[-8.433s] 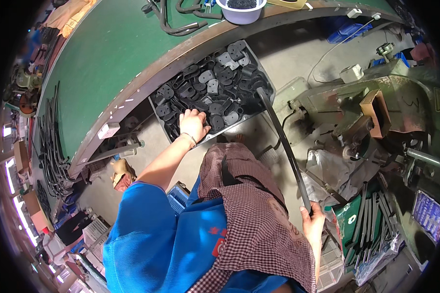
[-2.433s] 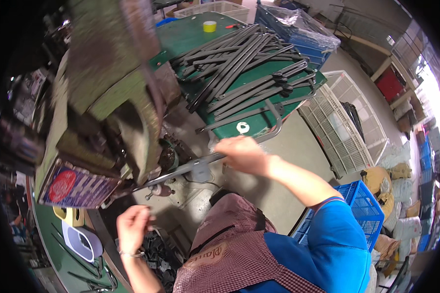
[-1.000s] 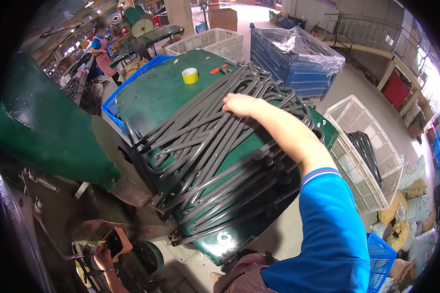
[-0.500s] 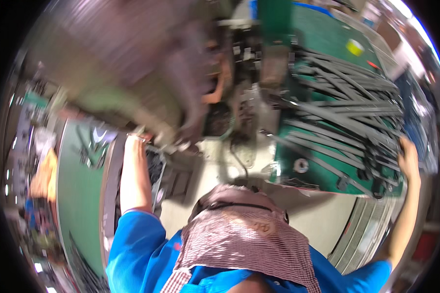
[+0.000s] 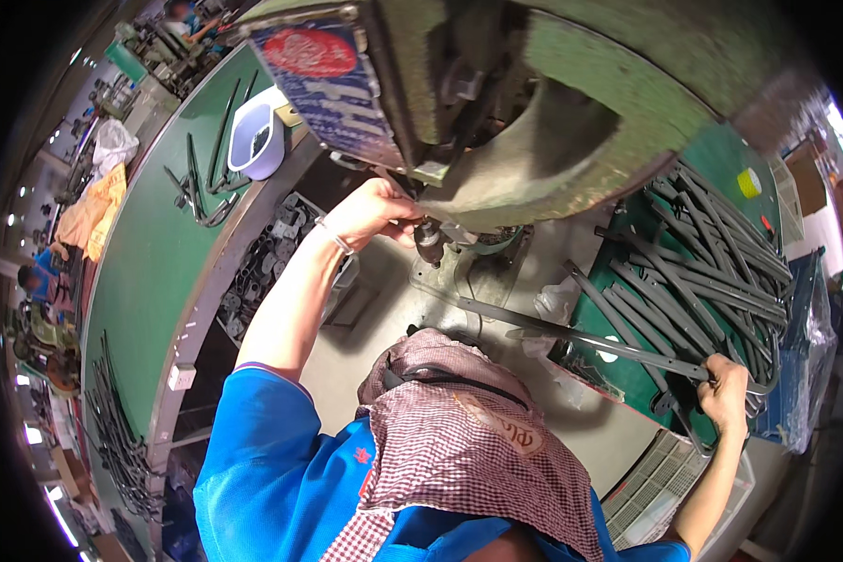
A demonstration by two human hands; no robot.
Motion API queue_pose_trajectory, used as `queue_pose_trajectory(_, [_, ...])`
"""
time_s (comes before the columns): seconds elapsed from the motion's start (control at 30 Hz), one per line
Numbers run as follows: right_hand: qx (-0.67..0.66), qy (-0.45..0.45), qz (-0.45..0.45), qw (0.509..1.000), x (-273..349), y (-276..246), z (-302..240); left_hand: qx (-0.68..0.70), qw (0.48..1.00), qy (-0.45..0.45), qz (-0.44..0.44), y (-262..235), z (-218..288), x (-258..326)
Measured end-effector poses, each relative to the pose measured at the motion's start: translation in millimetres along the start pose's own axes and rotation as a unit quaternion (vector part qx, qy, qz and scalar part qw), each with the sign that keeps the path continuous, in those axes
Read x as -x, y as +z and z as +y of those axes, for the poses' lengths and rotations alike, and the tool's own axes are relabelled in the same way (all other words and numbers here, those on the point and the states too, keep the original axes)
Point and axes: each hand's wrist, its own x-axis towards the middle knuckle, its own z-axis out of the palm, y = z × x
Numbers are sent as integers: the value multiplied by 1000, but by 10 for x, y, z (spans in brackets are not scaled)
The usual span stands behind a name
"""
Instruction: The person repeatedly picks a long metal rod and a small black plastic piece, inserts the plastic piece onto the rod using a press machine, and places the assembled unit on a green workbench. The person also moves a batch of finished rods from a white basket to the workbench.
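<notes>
My left hand (image 5: pixel 384 214) is raised to the underside of a large green machine (image 5: pixel 670 126). Its fingers are curled together beside a dark cylindrical machine part (image 5: pixel 429 242); what they pinch, if anything, is hidden. Off to the right, my right hand (image 5: pixel 724 389) is closed around a long dark grey metal tube (image 5: pixel 571 332). That tube slants from the hand up to the left, its far end reaching below the machine. Behind my right hand, a heap of similar grey tubes (image 5: pixel 721 281) lies on a green tabletop.
Left of me runs a green table (image 5: pixel 150 309) with bent dark tubes and a lavender tub (image 5: pixel 256 150). Beneath its edge sits a bin of metal parts (image 5: pixel 272 253). A plastic-wrapped blue crate (image 5: pixel 801 347) stands at the right. Other people are at the far left.
My left hand has moved up and right to the machine. My right hand has come inward, now gripping a tube held out leftward from the heap. The view has shifted and sharpened.
</notes>
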Motion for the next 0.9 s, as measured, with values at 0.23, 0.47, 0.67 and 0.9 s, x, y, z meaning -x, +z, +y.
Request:
queue_pose_trajectory(0.23, [-31,-49,-141,988,-358,20,-617,-116,980,94,133,184,-109,170])
queue_pose_trajectory(0.47, [-90,-51,-197,975,-436,479,-1401,-212,887,357,200,398,-462,79])
queue_pose_trajectory(0.67, [-96,-153,-202,963,-758,639,-1778,-240,887,336,206,367,-395,159])
queue_pose_trajectory(0.9, [-93,-156,-111,977,-749,913,-1897,-225,912,308,149,150,-508,-19])
